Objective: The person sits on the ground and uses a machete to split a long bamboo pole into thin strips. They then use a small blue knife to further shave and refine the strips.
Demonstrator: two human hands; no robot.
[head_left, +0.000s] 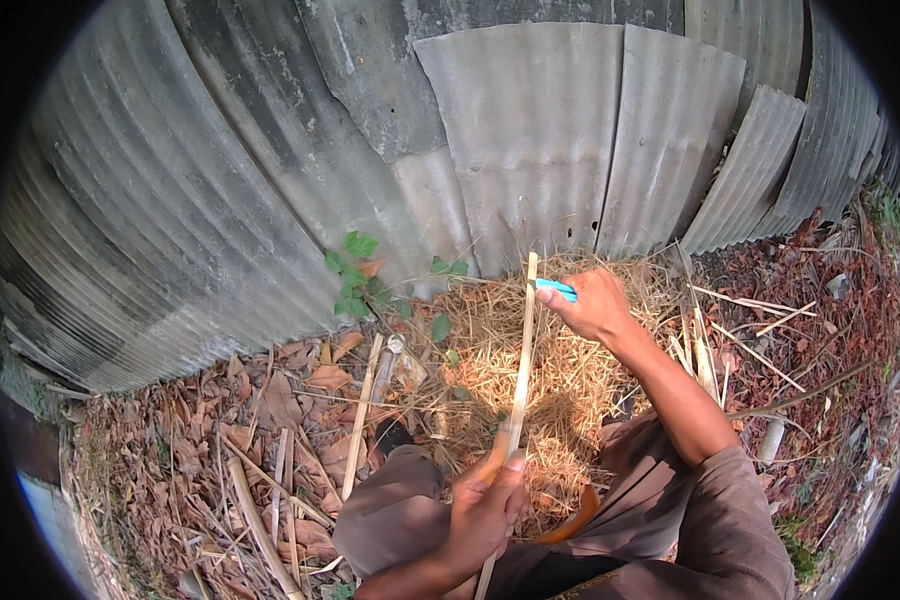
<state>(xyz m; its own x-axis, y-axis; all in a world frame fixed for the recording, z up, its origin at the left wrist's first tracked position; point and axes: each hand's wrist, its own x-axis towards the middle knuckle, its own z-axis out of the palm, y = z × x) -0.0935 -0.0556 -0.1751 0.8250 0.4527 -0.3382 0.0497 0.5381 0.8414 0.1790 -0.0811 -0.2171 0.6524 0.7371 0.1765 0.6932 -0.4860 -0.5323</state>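
Note:
A long pale strip of split bamboo stands upright and slightly tilted in front of me. Wrapped round its lower part is my left hand, thumb lying along the strip. My right hand is closed on a bright blue-handled knife beside the strip's upper end. The knife's tip meets the strip just below its top; most of the handle is hidden in my fist. Below and behind the strip lies a heap of thin straw-coloured shavings.
A grey corrugated sheet fence closes off the far side. Dry brown leaves and bamboo sticks cover the ground at left. More split pieces and a pale cylinder lie at right. A green plant grows by the fence.

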